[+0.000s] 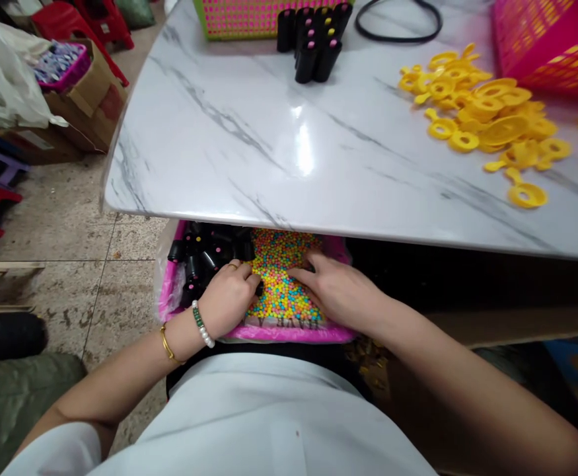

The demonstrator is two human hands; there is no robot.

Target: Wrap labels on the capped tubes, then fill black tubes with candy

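Note:
Under the table edge sits a pink tray (289, 336) lined with clear plastic. Small round multicoloured beads (281, 291) fill its middle and right. A pile of short black tubes (194, 264), some with pink or yellow bead ends, lies on its left. My left hand (232, 294) is closed at the border of tubes and beads, and a black tube end shows at its fingertips. Over the beads' right side, my right hand (335, 287) has curled fingers around a dark piece, apparently another black tube, mostly hidden by the hand.
On the marble-patterned table (249, 145) stand several upright black tubes (313, 46) beside a green and pink basket (239, 20). A black ring (398, 38), yellow plastic parts (491, 119) and a pink basket (556, 46) are to the right. Cardboard boxes (88, 99) stand left.

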